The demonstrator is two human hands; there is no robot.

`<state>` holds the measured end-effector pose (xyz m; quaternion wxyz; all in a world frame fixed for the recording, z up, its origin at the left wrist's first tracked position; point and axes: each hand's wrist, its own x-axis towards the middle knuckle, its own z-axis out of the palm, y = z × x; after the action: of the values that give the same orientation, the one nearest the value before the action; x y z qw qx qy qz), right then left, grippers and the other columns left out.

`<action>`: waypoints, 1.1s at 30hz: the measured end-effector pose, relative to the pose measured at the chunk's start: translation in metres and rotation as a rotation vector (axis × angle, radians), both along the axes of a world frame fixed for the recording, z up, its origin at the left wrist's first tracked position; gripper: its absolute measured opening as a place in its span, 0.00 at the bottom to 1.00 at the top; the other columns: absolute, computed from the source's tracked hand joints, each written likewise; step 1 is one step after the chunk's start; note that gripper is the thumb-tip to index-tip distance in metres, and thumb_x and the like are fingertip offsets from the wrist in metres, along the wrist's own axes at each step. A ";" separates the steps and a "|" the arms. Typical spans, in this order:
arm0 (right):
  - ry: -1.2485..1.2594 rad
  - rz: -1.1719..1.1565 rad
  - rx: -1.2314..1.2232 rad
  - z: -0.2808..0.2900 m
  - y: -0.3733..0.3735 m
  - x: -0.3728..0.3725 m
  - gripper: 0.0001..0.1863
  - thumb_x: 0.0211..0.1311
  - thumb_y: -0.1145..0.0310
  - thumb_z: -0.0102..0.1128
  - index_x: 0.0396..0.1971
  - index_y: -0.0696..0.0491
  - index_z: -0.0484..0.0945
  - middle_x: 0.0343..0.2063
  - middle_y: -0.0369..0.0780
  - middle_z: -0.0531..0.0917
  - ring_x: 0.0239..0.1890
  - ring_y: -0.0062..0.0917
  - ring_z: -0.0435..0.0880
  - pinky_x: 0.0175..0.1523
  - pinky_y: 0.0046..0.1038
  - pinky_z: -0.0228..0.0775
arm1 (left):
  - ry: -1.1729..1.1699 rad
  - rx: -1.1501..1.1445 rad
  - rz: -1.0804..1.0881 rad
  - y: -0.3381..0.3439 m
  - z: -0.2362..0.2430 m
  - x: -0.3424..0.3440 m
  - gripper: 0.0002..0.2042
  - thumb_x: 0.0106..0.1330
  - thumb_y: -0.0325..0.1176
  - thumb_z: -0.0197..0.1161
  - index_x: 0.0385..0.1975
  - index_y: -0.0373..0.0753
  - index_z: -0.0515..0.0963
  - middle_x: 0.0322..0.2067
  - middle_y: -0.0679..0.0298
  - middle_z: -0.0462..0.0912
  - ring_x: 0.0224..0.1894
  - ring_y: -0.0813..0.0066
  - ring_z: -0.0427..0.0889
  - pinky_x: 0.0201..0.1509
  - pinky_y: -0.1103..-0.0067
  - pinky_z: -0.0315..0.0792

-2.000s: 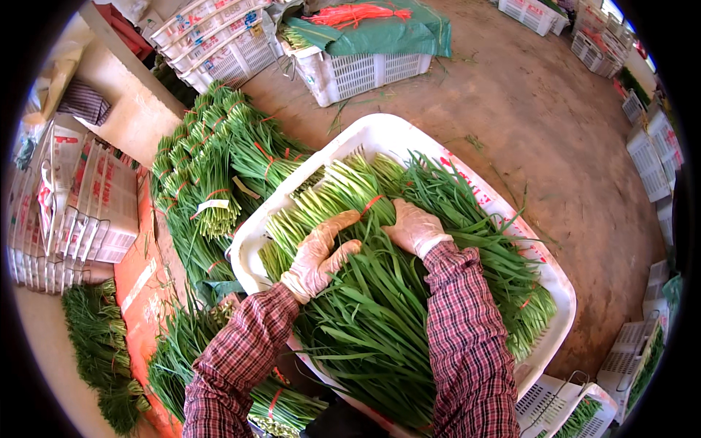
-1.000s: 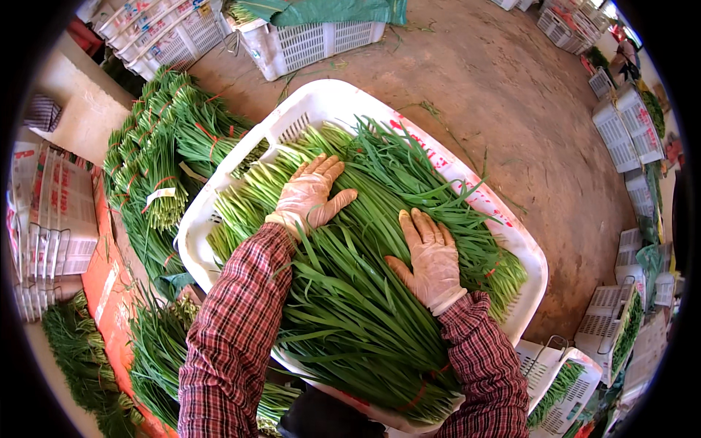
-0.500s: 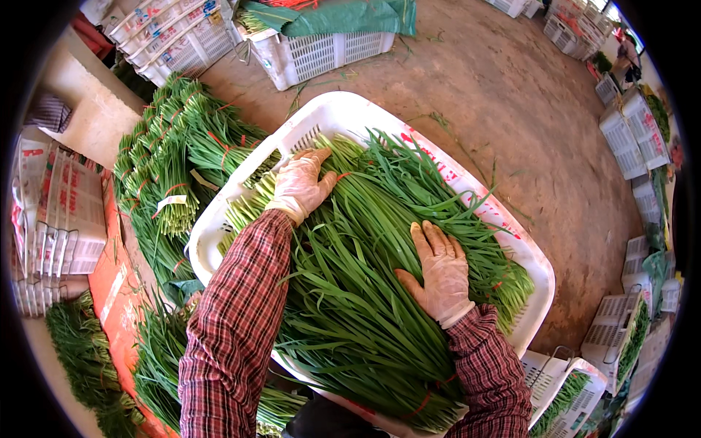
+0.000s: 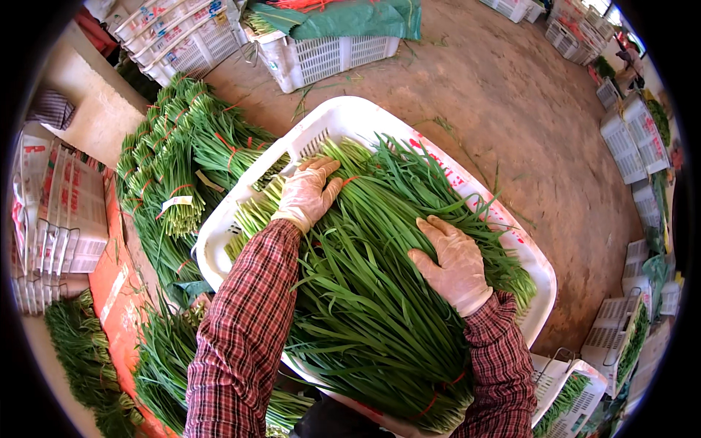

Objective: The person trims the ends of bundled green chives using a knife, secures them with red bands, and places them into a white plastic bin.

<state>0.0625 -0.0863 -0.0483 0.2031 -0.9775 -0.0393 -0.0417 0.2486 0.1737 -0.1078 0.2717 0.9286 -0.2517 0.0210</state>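
A white plastic crate (image 4: 540, 285) holds bundles of long green leafy stalks (image 4: 365, 299), some tied with red bands, their pale ends along the upper left and right. My left hand (image 4: 307, 191), in a translucent glove, has its fingers curled over a bundle's pale stems beside a red band, near the crate's left side. My right hand (image 4: 450, 264), also gloved, lies on the leaves at the right with fingers spread; its fingertips are partly among the leaves.
Banded bundles (image 4: 157, 168) are piled left of the crate on an orange sheet (image 4: 117, 292). A covered crate (image 4: 336, 58) stands beyond, beside stacked crates (image 4: 171, 36). More stacks (image 4: 44, 241) stand far left; filled crates (image 4: 613, 328) line the right, where a distant person (image 4: 628, 66) shows.
Both hands were nearer the middle around a banded bundle. The left has moved up and left, curling over the pale ends; the right moved down and right onto the leaves, fingers spread.
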 end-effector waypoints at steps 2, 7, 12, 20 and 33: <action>0.009 -0.002 -0.066 -0.002 0.002 -0.004 0.32 0.65 0.49 0.61 0.64 0.53 0.74 0.60 0.47 0.77 0.58 0.43 0.77 0.65 0.42 0.66 | -0.014 0.044 -0.040 0.000 -0.003 0.001 0.20 0.71 0.42 0.59 0.60 0.43 0.78 0.62 0.57 0.77 0.69 0.53 0.68 0.72 0.64 0.63; -0.036 0.030 -0.218 -0.010 0.013 -0.011 0.35 0.67 0.46 0.58 0.67 0.54 0.69 0.63 0.47 0.74 0.63 0.40 0.73 0.69 0.42 0.60 | -0.065 0.086 -0.096 0.005 -0.014 0.001 0.18 0.71 0.37 0.61 0.59 0.42 0.79 0.62 0.56 0.77 0.68 0.51 0.68 0.73 0.64 0.63; -0.037 0.021 -0.249 -0.029 0.015 -0.019 0.38 0.68 0.45 0.55 0.70 0.54 0.64 0.67 0.47 0.70 0.69 0.37 0.67 0.73 0.43 0.53 | 0.050 0.126 -0.108 0.008 -0.001 -0.003 0.24 0.72 0.35 0.60 0.67 0.43 0.71 0.68 0.56 0.71 0.72 0.53 0.64 0.76 0.66 0.58; -0.044 -0.005 -0.291 -0.048 -0.001 -0.012 0.37 0.70 0.45 0.54 0.72 0.50 0.62 0.69 0.43 0.69 0.69 0.35 0.68 0.73 0.42 0.54 | 0.512 -0.809 0.227 0.117 0.116 -0.087 0.25 0.74 0.39 0.61 0.67 0.33 0.69 0.60 0.58 0.80 0.62 0.72 0.75 0.70 0.78 0.62; -0.035 0.027 -0.401 0.024 0.024 -0.031 0.33 0.67 0.60 0.58 0.69 0.55 0.65 0.66 0.49 0.73 0.68 0.41 0.70 0.72 0.37 0.60 | -0.041 -1.153 1.501 0.441 0.116 -0.662 0.21 0.72 0.44 0.63 0.60 0.39 0.76 0.48 0.62 0.86 0.50 0.75 0.83 0.57 0.77 0.74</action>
<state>0.0313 -0.0618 -0.0246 0.0040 -0.9968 -0.0635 -0.0475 -0.4134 0.6146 0.0084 0.5998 0.5700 0.4557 0.3280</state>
